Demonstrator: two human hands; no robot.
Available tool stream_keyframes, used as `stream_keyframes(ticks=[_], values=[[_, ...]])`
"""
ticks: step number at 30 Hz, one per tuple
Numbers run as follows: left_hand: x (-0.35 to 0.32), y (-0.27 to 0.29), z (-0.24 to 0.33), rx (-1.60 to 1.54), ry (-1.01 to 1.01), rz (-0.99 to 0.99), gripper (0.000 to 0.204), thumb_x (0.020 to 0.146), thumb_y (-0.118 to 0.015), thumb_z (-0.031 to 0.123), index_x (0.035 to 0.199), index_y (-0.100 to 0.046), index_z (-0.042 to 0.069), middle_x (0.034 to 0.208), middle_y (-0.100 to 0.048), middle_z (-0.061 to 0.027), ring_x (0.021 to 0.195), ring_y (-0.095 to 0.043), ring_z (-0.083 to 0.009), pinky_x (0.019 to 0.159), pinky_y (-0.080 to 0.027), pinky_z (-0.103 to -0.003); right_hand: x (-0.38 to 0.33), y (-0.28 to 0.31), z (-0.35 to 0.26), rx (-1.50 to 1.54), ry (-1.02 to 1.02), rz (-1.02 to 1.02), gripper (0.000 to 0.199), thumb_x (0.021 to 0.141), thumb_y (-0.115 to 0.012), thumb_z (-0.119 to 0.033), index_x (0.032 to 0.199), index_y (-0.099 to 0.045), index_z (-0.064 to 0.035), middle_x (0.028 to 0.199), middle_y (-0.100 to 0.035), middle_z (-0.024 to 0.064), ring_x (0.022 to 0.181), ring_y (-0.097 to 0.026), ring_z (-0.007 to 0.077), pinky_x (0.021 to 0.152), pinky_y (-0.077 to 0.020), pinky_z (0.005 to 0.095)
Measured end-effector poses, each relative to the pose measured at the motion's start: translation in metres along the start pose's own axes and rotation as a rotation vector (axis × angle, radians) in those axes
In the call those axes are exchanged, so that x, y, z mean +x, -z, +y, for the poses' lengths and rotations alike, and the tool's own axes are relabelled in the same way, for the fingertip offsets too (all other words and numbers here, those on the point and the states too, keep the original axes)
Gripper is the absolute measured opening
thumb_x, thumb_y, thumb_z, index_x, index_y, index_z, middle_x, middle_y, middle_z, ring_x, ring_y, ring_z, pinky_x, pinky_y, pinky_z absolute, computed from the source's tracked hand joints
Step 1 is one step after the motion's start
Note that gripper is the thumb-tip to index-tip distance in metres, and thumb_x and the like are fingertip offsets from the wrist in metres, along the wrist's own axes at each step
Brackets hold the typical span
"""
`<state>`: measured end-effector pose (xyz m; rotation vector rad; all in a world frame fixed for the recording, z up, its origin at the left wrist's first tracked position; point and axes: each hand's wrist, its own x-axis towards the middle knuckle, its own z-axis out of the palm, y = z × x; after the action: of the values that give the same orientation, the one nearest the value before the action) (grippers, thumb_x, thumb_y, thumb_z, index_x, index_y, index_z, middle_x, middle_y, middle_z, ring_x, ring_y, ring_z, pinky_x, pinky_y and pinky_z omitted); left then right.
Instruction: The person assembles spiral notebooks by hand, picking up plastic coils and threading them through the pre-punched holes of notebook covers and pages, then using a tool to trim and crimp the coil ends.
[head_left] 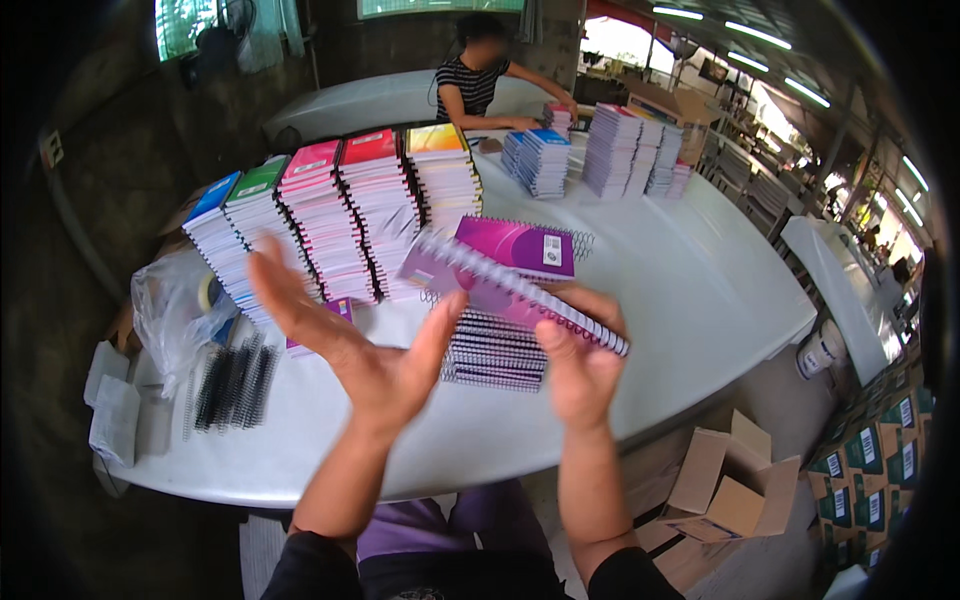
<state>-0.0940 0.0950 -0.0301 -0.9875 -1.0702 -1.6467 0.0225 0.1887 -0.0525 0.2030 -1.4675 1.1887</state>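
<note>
A purple spiral notebook (478,288) is tilted above the table, its coil edge facing me. My right hand (585,375) grips the notebook's right end, thumb on the near side. My left hand (375,375) is open, its fingers spread and slightly blurred, with the thumb near the notebook's left part. Beneath the held notebook stands a stack of purple coil-bound notebooks (490,362), partly hidden by it. Another purple notebook (530,250) lies just beyond, cover up, with coils showing at its right. Part of a purple cover (342,309) shows behind my left hand.
Tall notebook stacks (370,200) in several colours line the table's far left. Black loose coils (235,385) and a plastic bag (170,310) lie at left. Across the table (690,290), a person (475,85) handles notebooks. An open carton (735,480) sits at lower right.
</note>
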Motion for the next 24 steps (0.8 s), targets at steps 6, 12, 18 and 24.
stream_keyframes(ticks=[6,12,18,24], values=[[0.042,-0.036,-0.041,0.107,-0.355,-0.696,0.033,0.059,-0.068,-0.002,0.089,-0.064,0.011,0.093,-0.064,-0.0027,0.087,-0.059,-0.0209,0.072,-0.041,-0.032,0.083,0.055,0.003,-0.788,0.273,-0.361,0.03,0.067,-0.066,0.0,0.096,-0.067,-0.0082,0.107,-0.063,0.0065,0.104,-0.052,0.0214,0.089,-0.0354,0.0356],[-0.027,-0.025,-0.097,-0.135,0.126,-0.876,0.032,0.078,-0.067,0.023,0.105,-0.06,0.006,0.106,-0.061,-0.0114,0.101,-0.058,-0.0279,0.084,-0.044,-0.038,0.045,0.092,0.047,-0.614,-0.128,-0.517,0.044,0.084,-0.054,-0.017,0.124,-0.049,-0.0012,0.132,-0.046,0.0167,0.127,-0.037,0.0286,0.107,-0.0238,0.0374],[-0.073,-0.048,-0.072,-0.188,0.682,-0.312,0.014,0.085,-0.063,0.013,0.091,-0.059,0.001,0.083,-0.059,-0.0025,0.071,-0.051,-0.0079,0.066,-0.043,-0.022,0.004,0.038,0.074,-0.653,-0.149,0.133,0.056,0.096,-0.04,-0.03,0.138,-0.025,0.005,0.133,-0.04,0.0279,0.125,-0.04,0.0364,0.101,-0.0331,0.0371],[-0.08,-0.05,-0.076,-0.243,0.666,-0.211,0.015,0.089,-0.055,0.012,0.099,-0.055,0.001,0.084,-0.056,-0.0038,0.074,-0.05,-0.0096,0.066,-0.042,-0.023,0.001,0.022,0.085,-0.66,-0.084,0.321,0.044,0.096,-0.04,-0.024,0.131,-0.039,0.0038,0.126,-0.049,0.0247,0.115,-0.051,0.0331,0.093,-0.0418,0.0359]])
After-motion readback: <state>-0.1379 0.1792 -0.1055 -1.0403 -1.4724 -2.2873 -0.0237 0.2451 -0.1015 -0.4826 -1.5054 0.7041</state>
